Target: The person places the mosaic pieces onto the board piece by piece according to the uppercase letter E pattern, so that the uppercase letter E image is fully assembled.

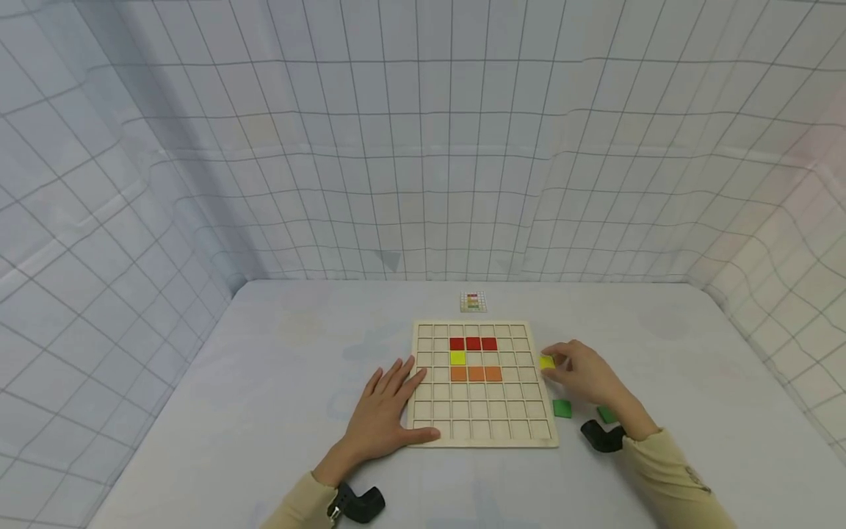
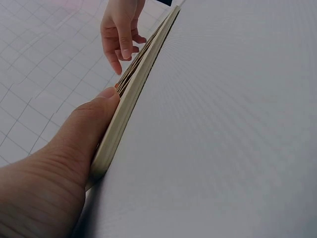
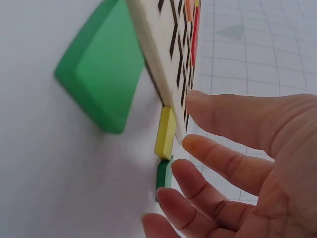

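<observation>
My left hand (image 1: 383, 419) rests with spread fingers along the left side of a wooden grid board (image 1: 479, 433); its thumb lies over the board's near edge. On the board are three red tiles (image 1: 473, 344), one yellow tile (image 1: 457, 358) and three orange tiles (image 1: 476, 374). At the right edge, my right hand (image 1: 588, 375) reaches around a loose yellow tile (image 3: 166, 133) lying on the table. In the right wrist view, its thumb and fingers are apart, with no tile between them. A green tile (image 3: 163, 181) lies just beyond the loose yellow one.
Two green tiles lie on the table near the right wrist, one (image 1: 562, 408) close beside the board and another (image 1: 606, 414) partly behind the forearm. A small printed card (image 1: 473, 301) with a coloured grid lies behind the board. Grid-patterned cloth (image 1: 423, 147) hangs around the table.
</observation>
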Action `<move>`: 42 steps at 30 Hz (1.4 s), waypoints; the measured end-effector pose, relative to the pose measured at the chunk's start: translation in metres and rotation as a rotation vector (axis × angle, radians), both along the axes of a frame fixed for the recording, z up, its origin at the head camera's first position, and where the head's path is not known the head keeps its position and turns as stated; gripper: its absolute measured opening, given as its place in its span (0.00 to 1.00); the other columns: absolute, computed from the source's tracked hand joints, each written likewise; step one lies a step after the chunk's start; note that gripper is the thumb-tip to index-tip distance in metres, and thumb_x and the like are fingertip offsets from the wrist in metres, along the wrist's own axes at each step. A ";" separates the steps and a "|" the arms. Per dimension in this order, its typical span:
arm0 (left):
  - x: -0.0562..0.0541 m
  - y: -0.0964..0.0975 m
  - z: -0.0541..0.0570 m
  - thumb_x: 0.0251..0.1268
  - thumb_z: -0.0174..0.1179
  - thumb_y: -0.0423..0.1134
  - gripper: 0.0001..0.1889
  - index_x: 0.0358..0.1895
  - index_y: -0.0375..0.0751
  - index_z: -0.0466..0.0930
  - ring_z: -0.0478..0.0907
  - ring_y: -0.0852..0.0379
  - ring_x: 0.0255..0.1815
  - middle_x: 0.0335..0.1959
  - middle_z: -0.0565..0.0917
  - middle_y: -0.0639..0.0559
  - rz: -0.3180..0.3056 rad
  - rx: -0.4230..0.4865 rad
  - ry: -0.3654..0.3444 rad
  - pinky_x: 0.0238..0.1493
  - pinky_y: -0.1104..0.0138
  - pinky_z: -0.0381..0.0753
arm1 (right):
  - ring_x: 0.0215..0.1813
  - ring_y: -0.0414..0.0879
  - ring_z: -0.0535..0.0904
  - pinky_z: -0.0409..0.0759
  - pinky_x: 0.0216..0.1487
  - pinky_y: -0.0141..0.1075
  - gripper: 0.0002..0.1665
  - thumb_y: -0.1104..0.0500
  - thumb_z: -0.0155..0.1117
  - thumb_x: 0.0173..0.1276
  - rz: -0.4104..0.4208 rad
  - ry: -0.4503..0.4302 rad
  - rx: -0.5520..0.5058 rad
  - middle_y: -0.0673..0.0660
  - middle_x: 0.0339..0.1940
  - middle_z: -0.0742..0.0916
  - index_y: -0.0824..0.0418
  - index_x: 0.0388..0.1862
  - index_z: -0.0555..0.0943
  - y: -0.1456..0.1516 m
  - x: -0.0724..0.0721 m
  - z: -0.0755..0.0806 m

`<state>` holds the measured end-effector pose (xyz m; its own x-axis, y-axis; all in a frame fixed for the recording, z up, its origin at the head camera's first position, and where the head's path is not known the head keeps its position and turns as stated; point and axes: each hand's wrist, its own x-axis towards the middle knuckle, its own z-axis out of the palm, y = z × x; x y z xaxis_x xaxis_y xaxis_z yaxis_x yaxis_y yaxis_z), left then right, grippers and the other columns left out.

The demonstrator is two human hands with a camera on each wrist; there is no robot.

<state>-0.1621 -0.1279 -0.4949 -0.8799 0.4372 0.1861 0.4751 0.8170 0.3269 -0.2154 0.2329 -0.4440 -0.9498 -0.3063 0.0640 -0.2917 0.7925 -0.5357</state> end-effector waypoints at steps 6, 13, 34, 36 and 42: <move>0.000 0.001 0.000 0.49 0.51 0.78 0.53 0.75 0.49 0.54 0.42 0.51 0.75 0.76 0.50 0.50 -0.006 0.005 0.008 0.70 0.51 0.39 | 0.32 0.45 0.72 0.72 0.31 0.38 0.15 0.61 0.69 0.60 -0.008 -0.018 0.042 0.54 0.33 0.79 0.65 0.46 0.83 0.006 0.000 -0.005; 0.000 0.000 0.001 0.48 0.51 0.78 0.53 0.75 0.49 0.54 0.43 0.51 0.75 0.76 0.50 0.50 0.000 -0.001 0.017 0.70 0.51 0.39 | 0.32 0.47 0.72 0.71 0.30 0.39 0.12 0.63 0.72 0.56 -0.032 -0.036 0.055 0.55 0.33 0.78 0.61 0.39 0.83 0.008 0.003 -0.004; 0.000 0.001 -0.002 0.48 0.50 0.78 0.53 0.75 0.50 0.54 0.42 0.51 0.75 0.76 0.50 0.50 0.000 0.000 0.022 0.70 0.52 0.38 | 0.30 0.45 0.74 0.72 0.30 0.37 0.11 0.63 0.71 0.56 -0.102 -0.060 -0.044 0.51 0.28 0.79 0.60 0.32 0.75 0.007 0.010 -0.005; 0.000 0.001 -0.002 0.48 0.50 0.79 0.54 0.75 0.50 0.54 0.42 0.52 0.75 0.76 0.50 0.51 0.002 -0.001 0.020 0.70 0.52 0.38 | 0.30 0.44 0.74 0.71 0.29 0.37 0.11 0.63 0.71 0.57 -0.097 -0.037 -0.044 0.50 0.27 0.80 0.59 0.31 0.75 0.006 0.011 -0.005; 0.000 0.001 -0.002 0.48 0.50 0.79 0.54 0.75 0.50 0.54 0.42 0.52 0.75 0.76 0.50 0.51 0.011 -0.006 0.024 0.71 0.52 0.38 | 0.26 0.42 0.70 0.69 0.24 0.33 0.11 0.68 0.70 0.56 -0.061 0.108 -0.118 0.49 0.23 0.77 0.60 0.30 0.75 -0.009 0.012 -0.004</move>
